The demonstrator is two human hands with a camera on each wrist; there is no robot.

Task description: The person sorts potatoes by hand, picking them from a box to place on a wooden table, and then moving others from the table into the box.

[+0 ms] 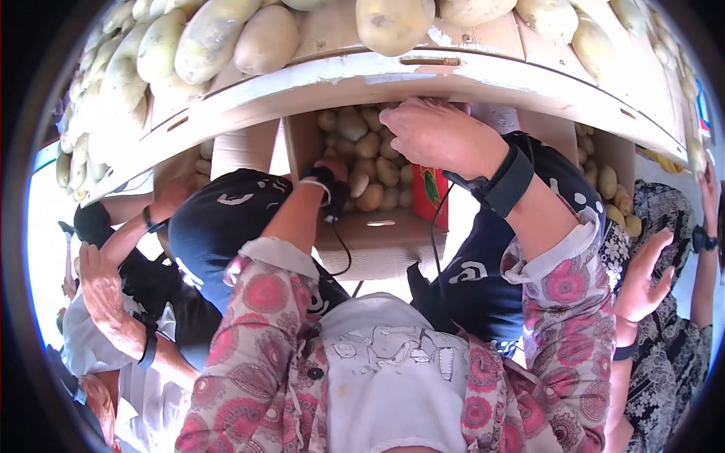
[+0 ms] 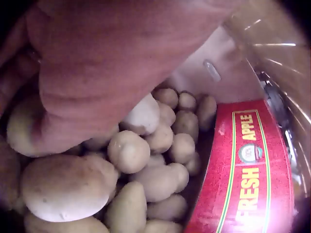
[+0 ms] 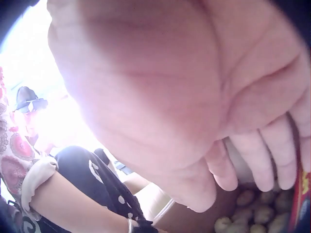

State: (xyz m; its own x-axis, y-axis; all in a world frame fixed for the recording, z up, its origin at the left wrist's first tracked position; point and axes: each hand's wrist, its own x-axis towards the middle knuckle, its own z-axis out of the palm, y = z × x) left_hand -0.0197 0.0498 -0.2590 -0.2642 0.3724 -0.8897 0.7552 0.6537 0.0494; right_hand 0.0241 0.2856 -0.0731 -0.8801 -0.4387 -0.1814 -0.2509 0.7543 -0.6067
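**Potatoes handled in an open carton beneath a laden tabletop**

The carton (image 1: pixel 370 253) is set between the knees (image 1: pixel 208 215), presumably so that its contents can be reached from a seated position. Within it, over the loose potatoes (image 2: pixel 129 151), one potato (image 2: pixel 22 128) is gripped between the thumb and curled fingers of the left hand (image 2: pixel 112 63), probably to be singled out from the heap. Above the carton, the right hand (image 1: pixel 438 136) is held palm down, its fingers close together; a pale thing (image 3: pixel 238 160) is glimpsed behind them, but whether it is grasped cannot be told. The carton's right side is lined by a red printed panel (image 1: pixel 432 200). Above and beyond the carton, larger potatoes (image 1: pixel 396 26) are ranged along the tabletop (image 1: pixel 491 41), perhaps for easy access.
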